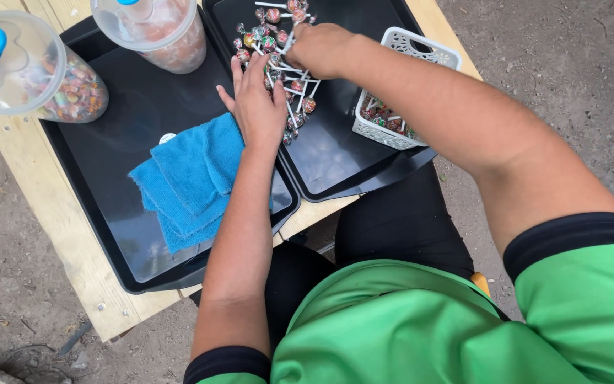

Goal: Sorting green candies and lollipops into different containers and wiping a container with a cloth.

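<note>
Seen from above, a person sits at a wooden table (51, 235) bearing two black trays. Lollipops (282, 53) lie heaped on the right tray (335, 153), seemingly gathered there for sorting. The left hand (256, 103) is flat, fingers spread, resting at the pile's edge. The right hand (315, 48) is curled over the sticks; whether it pinches one is unclear. A blue cloth (190, 178) lies on the left tray (119, 107); a white basket (399, 92) sits at right.

Two trays (108, 235) (335, 171) sit side by side on the table (51, 235). On the left tray, a cloth (186, 178) at six o'clock, two jars (44, 67) (158, 28) at eleven. On the right tray, lollipops (286, 64) at twelve, a basket (399, 99) at three.
</note>
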